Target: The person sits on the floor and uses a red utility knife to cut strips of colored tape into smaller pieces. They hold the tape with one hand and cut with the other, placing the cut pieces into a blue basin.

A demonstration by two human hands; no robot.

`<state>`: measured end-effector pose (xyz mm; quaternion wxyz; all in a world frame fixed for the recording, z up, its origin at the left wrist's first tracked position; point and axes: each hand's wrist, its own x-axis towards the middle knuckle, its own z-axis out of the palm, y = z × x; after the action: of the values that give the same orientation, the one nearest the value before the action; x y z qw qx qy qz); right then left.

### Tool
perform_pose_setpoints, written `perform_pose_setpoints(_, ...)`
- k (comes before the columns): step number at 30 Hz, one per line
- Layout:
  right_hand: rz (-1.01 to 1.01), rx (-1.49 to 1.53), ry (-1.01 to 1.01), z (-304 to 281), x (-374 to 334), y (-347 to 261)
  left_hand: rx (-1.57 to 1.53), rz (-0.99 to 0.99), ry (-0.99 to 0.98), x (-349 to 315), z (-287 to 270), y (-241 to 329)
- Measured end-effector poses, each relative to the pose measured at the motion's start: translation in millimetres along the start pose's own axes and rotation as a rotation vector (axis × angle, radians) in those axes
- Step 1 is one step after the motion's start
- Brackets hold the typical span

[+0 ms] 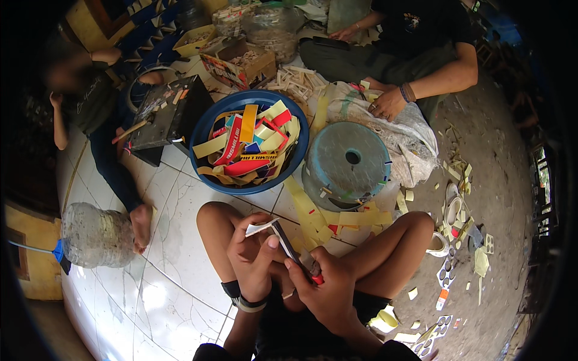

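Observation:
Above my lap, my left hand (254, 256) is closed, pinching a small white strip (261, 227) between fingers and thumb. My right hand (325, 286) wraps round a narrow dark blade-like tool (285, 242) with a red part (318, 279) at its grip; its exact kind is unclear. The tool's upper end meets the strip near my left thumb. Just beyond my legs stands a blue basin (201, 171) heaped with yellow, red and blue sticker strips (250, 123). Right of it, an upturned grey-blue bucket (337, 153) has a round hole in its base.
Pale yellow strips (355, 218) lie against the bucket. A co-worker at the upper right rests a hand (388, 105) on a white sack (409, 144). Another person sits at the left beside a black box (159, 126) with a hammer (135, 128). Scraps litter the right-hand floor.

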<state>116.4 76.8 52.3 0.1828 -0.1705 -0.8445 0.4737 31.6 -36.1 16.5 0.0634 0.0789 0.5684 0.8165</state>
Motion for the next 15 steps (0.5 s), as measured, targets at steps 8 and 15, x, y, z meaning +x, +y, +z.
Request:
perform_pose_setpoints(8, -0.242, -0.042, 0.088, 3.8, 0.4, 9.6, -0.099, -0.037, 0.106, 1.5, 15.0, -1.6)
perform_pose_setpoints(15, -0.323, -0.004, 0.137, 3.0, 1.8, 11.5, -0.332, -0.116, 0.071, 1.4, 12.6, -0.1)
